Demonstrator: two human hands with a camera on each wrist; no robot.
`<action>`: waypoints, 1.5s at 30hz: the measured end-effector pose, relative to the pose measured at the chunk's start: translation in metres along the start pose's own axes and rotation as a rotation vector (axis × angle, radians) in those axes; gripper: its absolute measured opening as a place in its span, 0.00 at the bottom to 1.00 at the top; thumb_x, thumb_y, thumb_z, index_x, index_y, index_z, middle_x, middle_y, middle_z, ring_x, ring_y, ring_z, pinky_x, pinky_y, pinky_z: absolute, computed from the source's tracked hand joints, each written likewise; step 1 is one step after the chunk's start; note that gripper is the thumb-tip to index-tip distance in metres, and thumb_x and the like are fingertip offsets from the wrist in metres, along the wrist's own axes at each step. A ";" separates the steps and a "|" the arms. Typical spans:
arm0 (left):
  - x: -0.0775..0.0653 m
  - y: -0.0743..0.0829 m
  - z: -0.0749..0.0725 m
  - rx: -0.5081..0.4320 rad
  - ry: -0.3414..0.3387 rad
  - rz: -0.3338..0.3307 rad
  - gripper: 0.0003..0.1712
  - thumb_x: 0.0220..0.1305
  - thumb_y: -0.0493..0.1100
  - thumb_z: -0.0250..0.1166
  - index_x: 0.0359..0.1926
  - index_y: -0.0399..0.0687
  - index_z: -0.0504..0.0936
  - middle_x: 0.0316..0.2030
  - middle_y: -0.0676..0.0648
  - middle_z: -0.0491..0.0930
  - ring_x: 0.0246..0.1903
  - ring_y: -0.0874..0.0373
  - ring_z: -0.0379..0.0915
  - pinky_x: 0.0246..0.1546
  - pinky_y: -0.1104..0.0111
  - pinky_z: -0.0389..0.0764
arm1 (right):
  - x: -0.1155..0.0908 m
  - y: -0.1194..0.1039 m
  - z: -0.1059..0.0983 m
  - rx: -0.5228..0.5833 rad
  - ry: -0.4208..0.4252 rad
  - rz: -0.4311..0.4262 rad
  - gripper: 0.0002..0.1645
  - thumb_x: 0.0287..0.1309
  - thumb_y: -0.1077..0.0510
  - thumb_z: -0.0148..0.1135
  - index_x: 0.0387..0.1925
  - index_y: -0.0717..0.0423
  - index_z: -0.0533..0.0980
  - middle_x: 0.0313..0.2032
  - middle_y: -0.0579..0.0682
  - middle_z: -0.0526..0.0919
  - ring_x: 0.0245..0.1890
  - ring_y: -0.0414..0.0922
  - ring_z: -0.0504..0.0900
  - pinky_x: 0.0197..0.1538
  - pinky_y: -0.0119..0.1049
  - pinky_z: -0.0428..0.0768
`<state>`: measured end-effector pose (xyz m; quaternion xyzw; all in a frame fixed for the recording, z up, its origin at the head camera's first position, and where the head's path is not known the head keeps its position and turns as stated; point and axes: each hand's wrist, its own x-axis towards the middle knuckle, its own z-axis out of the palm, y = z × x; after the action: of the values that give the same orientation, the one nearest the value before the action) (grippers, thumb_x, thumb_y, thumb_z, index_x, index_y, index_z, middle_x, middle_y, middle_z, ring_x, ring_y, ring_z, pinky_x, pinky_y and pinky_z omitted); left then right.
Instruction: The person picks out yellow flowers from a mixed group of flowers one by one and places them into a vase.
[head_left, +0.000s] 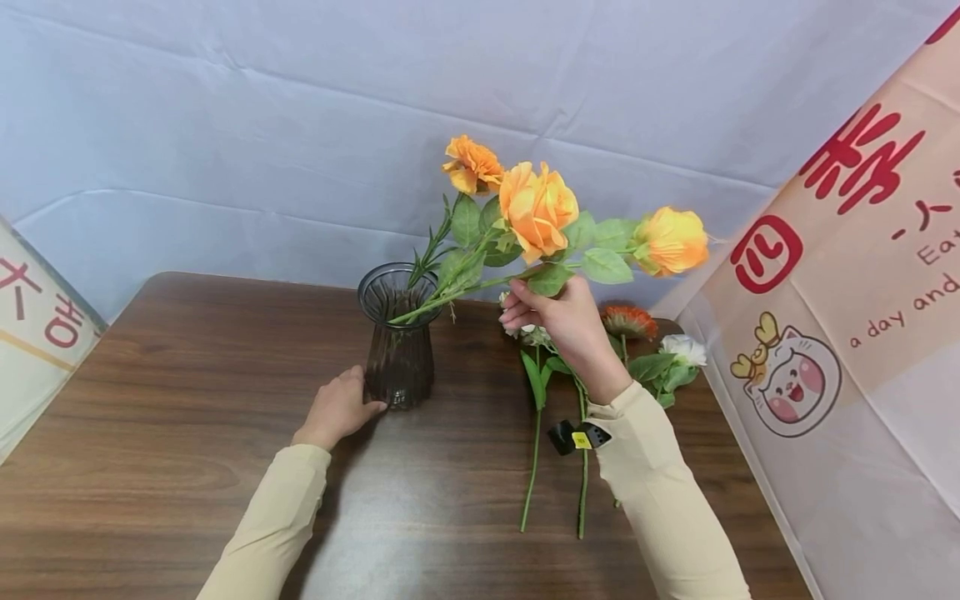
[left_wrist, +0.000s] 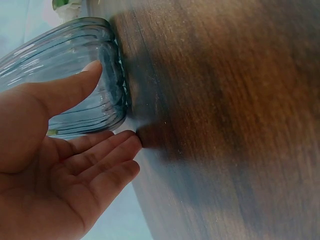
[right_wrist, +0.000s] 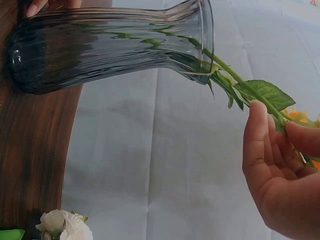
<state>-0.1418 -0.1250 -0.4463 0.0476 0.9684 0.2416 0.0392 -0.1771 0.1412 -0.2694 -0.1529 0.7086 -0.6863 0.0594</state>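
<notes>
A ribbed dark glass vase (head_left: 401, 358) stands upright on the table. My left hand (head_left: 341, 408) holds it low down, with the thumb (left_wrist: 75, 92) across the near side and the fingers (left_wrist: 107, 155) at the far side. With fingertips and thumb, my right hand (right_wrist: 280, 165) pinches a green stem (right_wrist: 240, 80) whose lower end slants into the vase mouth. A large orange rose (head_left: 536, 212) and a yellow-orange bloom (head_left: 671, 242) spread above that hand. Behind them rises a ruffled orange flower (head_left: 474, 165), its leafy stem in the vase.
On the wooden table (head_left: 187, 433), right of the vase, lie several flowers: a rust-orange one (head_left: 630, 322), a white one (head_left: 684, 350) and others partly behind my right hand. Pale cloth (head_left: 300, 125) hangs along the back, and a printed sheet (head_left: 870, 333) on the right.
</notes>
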 end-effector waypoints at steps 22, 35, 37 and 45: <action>-0.001 0.000 0.000 -0.009 0.010 -0.003 0.27 0.52 0.48 0.68 0.40 0.29 0.69 0.36 0.33 0.75 0.38 0.35 0.73 0.40 0.48 0.72 | 0.007 0.001 0.014 -0.149 -0.036 0.085 0.12 0.62 0.64 0.52 0.43 0.71 0.72 0.29 0.68 0.78 0.23 0.49 0.82 0.34 0.45 0.81; 0.000 -0.001 0.002 -0.004 0.019 0.006 0.29 0.52 0.49 0.68 0.41 0.29 0.69 0.37 0.32 0.75 0.39 0.35 0.73 0.40 0.48 0.72 | 0.012 0.007 0.022 -0.143 -0.029 0.142 0.12 0.61 0.64 0.54 0.42 0.71 0.73 0.28 0.66 0.78 0.22 0.47 0.82 0.35 0.46 0.80; 0.000 -0.001 0.002 -0.004 0.016 0.004 0.29 0.52 0.49 0.68 0.42 0.28 0.69 0.37 0.32 0.75 0.39 0.35 0.73 0.40 0.48 0.72 | 0.013 0.008 0.023 -0.148 -0.033 0.155 0.12 0.60 0.64 0.55 0.42 0.70 0.73 0.29 0.66 0.78 0.22 0.47 0.82 0.35 0.47 0.80; 0.000 -0.001 0.001 -0.009 0.011 0.000 0.29 0.52 0.49 0.68 0.42 0.28 0.69 0.37 0.32 0.75 0.39 0.35 0.73 0.40 0.48 0.72 | 0.017 0.012 0.029 -0.188 -0.071 0.254 0.16 0.61 0.60 0.56 0.47 0.66 0.70 0.27 0.57 0.79 0.23 0.45 0.81 0.37 0.43 0.80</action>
<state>-0.1416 -0.1254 -0.4478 0.0462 0.9675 0.2462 0.0342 -0.1867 0.1083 -0.2801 -0.0911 0.7807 -0.5982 0.1562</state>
